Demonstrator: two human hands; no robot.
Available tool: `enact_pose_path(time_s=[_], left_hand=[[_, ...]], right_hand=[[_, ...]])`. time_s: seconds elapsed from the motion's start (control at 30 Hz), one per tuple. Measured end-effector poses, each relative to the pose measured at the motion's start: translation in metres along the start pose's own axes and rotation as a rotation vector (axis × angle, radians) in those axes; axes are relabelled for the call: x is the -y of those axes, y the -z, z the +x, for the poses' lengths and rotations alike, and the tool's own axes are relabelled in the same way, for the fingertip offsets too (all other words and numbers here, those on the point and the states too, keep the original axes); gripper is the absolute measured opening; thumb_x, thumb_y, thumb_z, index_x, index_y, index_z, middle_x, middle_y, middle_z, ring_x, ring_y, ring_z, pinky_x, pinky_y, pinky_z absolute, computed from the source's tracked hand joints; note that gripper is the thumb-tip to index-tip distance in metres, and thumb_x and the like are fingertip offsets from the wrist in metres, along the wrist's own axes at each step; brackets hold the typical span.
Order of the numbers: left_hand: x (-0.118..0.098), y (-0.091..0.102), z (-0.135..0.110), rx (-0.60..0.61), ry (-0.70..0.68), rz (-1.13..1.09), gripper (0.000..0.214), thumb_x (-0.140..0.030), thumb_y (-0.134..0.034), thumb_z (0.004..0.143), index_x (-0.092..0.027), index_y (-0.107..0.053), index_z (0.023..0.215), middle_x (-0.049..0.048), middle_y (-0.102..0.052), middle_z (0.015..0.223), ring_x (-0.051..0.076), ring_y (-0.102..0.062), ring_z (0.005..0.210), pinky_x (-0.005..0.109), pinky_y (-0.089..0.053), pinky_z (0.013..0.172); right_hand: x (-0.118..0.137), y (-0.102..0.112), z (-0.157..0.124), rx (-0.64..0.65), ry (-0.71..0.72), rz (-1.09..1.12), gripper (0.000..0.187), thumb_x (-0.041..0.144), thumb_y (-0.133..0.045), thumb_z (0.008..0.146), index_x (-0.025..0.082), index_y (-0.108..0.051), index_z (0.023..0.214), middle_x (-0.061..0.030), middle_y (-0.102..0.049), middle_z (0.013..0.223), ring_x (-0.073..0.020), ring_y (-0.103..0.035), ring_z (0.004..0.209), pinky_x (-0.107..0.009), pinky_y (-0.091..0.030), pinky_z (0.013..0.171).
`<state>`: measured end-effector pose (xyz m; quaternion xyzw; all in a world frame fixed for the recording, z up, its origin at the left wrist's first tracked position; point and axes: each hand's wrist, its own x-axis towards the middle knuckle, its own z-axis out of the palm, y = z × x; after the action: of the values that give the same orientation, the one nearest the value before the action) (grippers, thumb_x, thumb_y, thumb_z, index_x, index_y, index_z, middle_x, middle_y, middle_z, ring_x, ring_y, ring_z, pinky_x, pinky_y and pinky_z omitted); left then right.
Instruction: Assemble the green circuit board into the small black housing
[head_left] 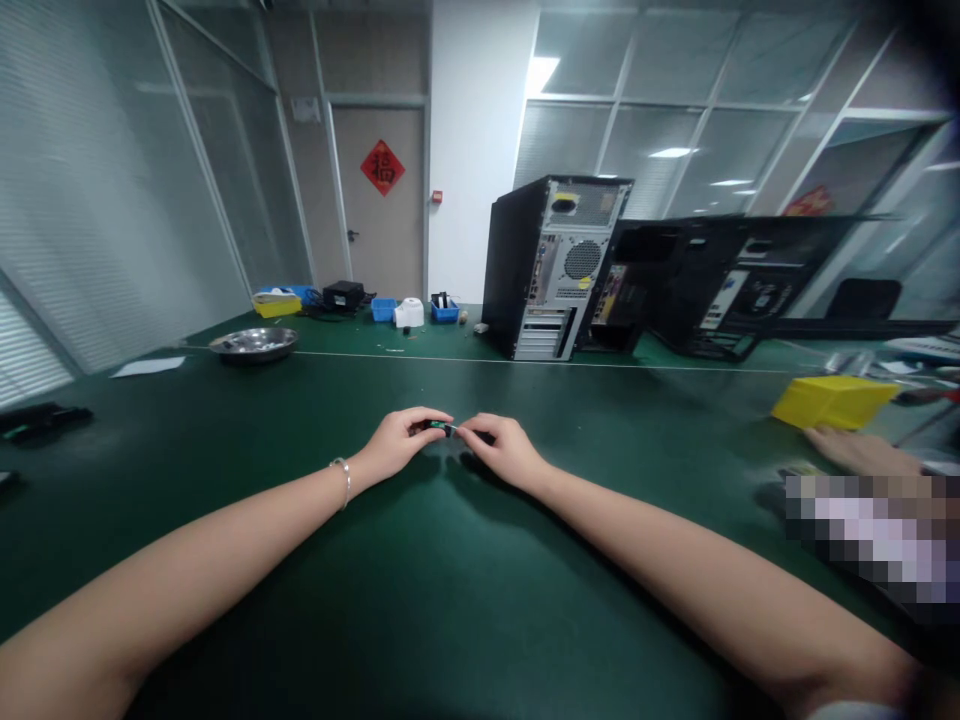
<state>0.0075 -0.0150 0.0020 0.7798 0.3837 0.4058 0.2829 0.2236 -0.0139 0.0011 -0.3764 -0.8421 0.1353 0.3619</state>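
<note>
Over the middle of the green table, my left hand (395,442) is closed, thumb and fingers pinching a small dark electronic part (441,427) with a green patch. My right hand (504,448) meets it from the right in a pinch. At its fingertips a thin pale bit shows by the part's right end; whether it belongs to the part I cannot tell. A silver bracelet (343,482) circles my left wrist. The fingers hide much of the small part.
Computer towers (559,270) stand at the back right of the table (465,600). A metal bowl (255,345), blue bins (444,312) and a black adapter-like box (343,295) sit at the back left. On the right, another person's hand (862,452) is beside a yellow box (834,402).
</note>
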Motion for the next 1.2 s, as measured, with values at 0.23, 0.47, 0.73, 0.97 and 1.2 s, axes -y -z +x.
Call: enact_pose_path(time_s=[0.23, 0.47, 0.73, 0.97, 1.2], left_hand=[[-0.001, -0.002, -0.001, -0.037, -0.019, 0.015, 0.021, -0.027, -0.065, 0.086, -0.02, -0.074, 0.105, 0.007, -0.075, 0.105, 0.022, -0.068, 0.092, 0.033, -0.051, 0.082], [-0.003, 0.0, 0.0, -0.066, -0.054, 0.03, 0.019, -0.026, -0.065, 0.086, -0.02, -0.074, 0.102, 0.0074, -0.075, 0.106, 0.023, -0.067, 0.098, 0.035, -0.05, 0.088], [-0.008, 0.002, -0.003, -0.046, -0.073, 0.065, 0.018, -0.027, -0.065, 0.087, -0.022, -0.075, 0.101, 0.0067, -0.075, 0.105, 0.023, -0.067, 0.098, 0.036, -0.049, 0.091], [0.001, -0.001, 0.001, -0.005, 0.049, -0.095, 0.023, -0.026, -0.068, 0.083, -0.017, -0.075, 0.103, 0.0081, -0.076, 0.105, 0.024, -0.069, 0.097, 0.035, -0.052, 0.089], [-0.004, -0.002, 0.001, -0.005, 0.1, -0.127, 0.027, -0.028, -0.066, 0.083, -0.015, -0.074, 0.105, 0.0102, -0.076, 0.101, 0.023, -0.07, 0.087, 0.034, -0.055, 0.079]], right_hand=[[0.001, -0.001, -0.001, -0.006, 0.002, 0.006, 0.024, 0.032, -0.053, 0.095, 0.021, -0.074, 0.091, -0.004, -0.073, 0.088, -0.0166, -0.066, 0.08, -0.026, -0.048, 0.075], [0.002, 0.0, 0.0, -0.009, -0.035, -0.019, 0.023, 0.03, -0.054, 0.094, 0.021, -0.075, 0.09, -0.0045, -0.073, 0.089, -0.0166, -0.066, 0.08, -0.026, -0.047, 0.073], [0.002, 0.001, 0.0, 0.019, -0.039, -0.017, 0.024, 0.032, -0.054, 0.094, 0.022, -0.075, 0.09, -0.0044, -0.074, 0.09, -0.0171, -0.065, 0.08, -0.026, -0.047, 0.073], [0.001, 0.001, 0.0, 0.025, -0.02, 0.011, 0.025, 0.033, -0.054, 0.095, 0.022, -0.075, 0.091, -0.0041, -0.074, 0.089, -0.017, -0.066, 0.081, -0.026, -0.048, 0.076], [0.001, 0.0, 0.001, -0.002, -0.026, 0.004, 0.024, 0.033, -0.053, 0.095, 0.022, -0.075, 0.091, -0.0029, -0.074, 0.086, -0.0162, -0.066, 0.078, -0.026, -0.049, 0.075]])
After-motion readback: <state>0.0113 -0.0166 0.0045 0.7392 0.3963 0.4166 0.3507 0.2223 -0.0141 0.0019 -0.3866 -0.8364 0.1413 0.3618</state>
